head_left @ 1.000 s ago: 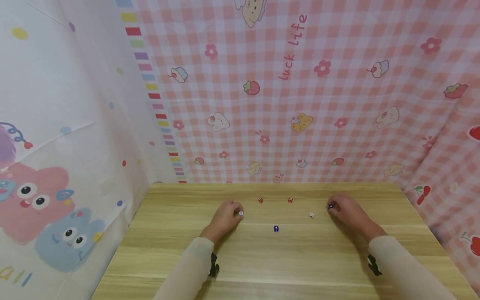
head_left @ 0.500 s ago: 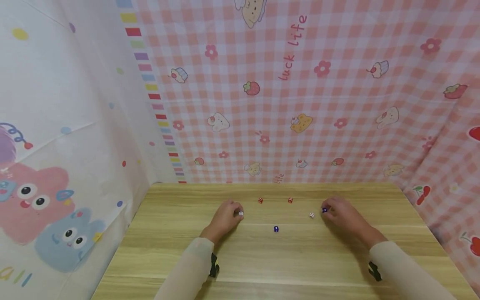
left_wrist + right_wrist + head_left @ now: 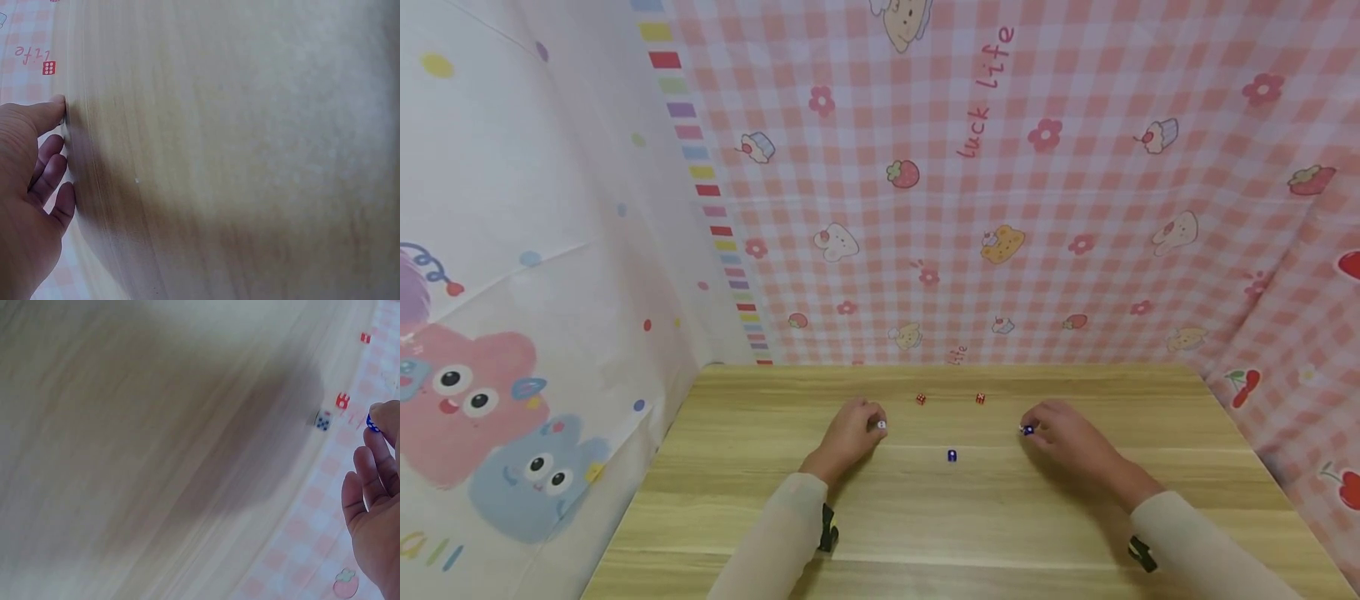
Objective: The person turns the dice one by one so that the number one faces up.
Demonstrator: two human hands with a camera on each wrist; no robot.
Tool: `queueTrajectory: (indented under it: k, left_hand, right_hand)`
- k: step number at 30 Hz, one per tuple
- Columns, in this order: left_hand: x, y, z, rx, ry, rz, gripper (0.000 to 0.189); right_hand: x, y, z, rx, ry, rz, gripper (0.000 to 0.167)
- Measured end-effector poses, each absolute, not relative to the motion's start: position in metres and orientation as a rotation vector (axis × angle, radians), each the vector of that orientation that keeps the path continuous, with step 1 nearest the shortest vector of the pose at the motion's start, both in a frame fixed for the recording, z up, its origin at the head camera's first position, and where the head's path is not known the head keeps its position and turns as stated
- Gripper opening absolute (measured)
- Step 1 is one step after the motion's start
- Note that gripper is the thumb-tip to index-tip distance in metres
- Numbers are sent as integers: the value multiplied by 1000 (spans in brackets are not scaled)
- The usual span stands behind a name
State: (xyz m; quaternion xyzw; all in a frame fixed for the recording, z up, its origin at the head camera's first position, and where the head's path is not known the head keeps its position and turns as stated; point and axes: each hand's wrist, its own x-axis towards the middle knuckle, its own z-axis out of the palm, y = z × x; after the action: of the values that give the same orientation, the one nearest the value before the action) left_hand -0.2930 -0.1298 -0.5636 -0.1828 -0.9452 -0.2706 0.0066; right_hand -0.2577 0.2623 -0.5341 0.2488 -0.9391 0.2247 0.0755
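Right of the loose blue die [image 3: 952, 456] and beyond it: right hand [image 3: 1071, 437], thumb and a finger pinching the held blue die [image 3: 1028, 430] at their tips.
Left of the loose blue die and beyond it: left hand [image 3: 850, 437], thumb and forefinger pinching the left white die [image 3: 882, 425]; the left wrist view hides that die.
Right white die [image 3: 322, 421]: on the table [image 3: 925, 517], right of the loose blue die; in the head view the held blue die mostly covers it, while the right wrist view shows the two apart.
Red dice: the left red die [image 3: 921, 399] beyond the loose blue die and to its left, the right red die [image 3: 981, 398] beyond and to its right.
Checked cloth [image 3: 865, 208]: upright, well beyond the loose blue die, past the table's far edge.
Dice count: six; two blue, two white, two red.
Hands count: two, one either side of the loose blue die.
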Motion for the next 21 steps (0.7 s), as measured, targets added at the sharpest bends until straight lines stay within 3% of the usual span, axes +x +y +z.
queueTrajectory:
  k: [21]
  left_hand:
    - [-294, -130, -564, -575, -2964, -835, 8]
  right_hand:
    - [-247, 216, -543, 924, -2865, 593, 14]
